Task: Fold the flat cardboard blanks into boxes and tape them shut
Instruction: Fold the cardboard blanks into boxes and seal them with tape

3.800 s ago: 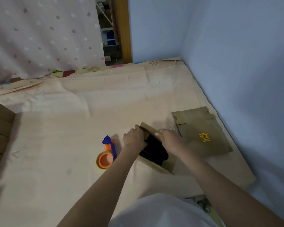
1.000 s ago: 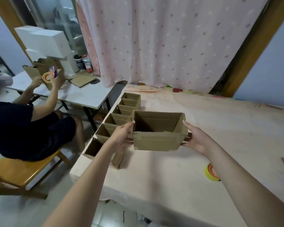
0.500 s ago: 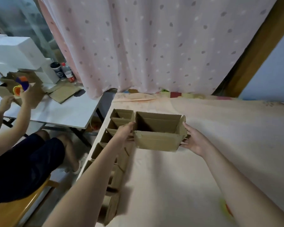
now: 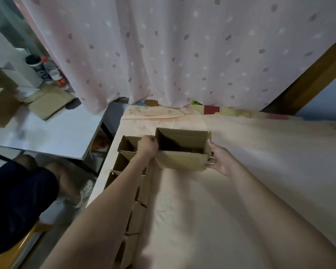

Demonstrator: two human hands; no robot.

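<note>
Cardboard box [image 4: 182,161]: folded up, top open, interior dark; held between both hands near the far left part of the bed sheet [image 4: 241,171], whether resting on it or just above cannot be told. Left hand [image 4: 147,147]: at the box's left wall, fingers curled over the wall's top edge, gripping it. Right hand [image 4: 220,159]: against the box's right end, fingers spread along the wall, thumb on the near side, grasping that end. Row of open boxes [image 4: 128,171]: same brown cardboard, lined along the sheet's left edge, just left of the held box, running toward the camera; nearest ones blurred. Curtain [image 4: 163,51]: pink, spotted, hanging behind the bed. White table [image 4: 52,133]: left of the bed, carrying flat cardboard blanks [image 4: 49,104] and bottles [image 4: 47,70]. Seated person [image 4: 17,200]: lower left, dark clothing, partly out of view.
</note>
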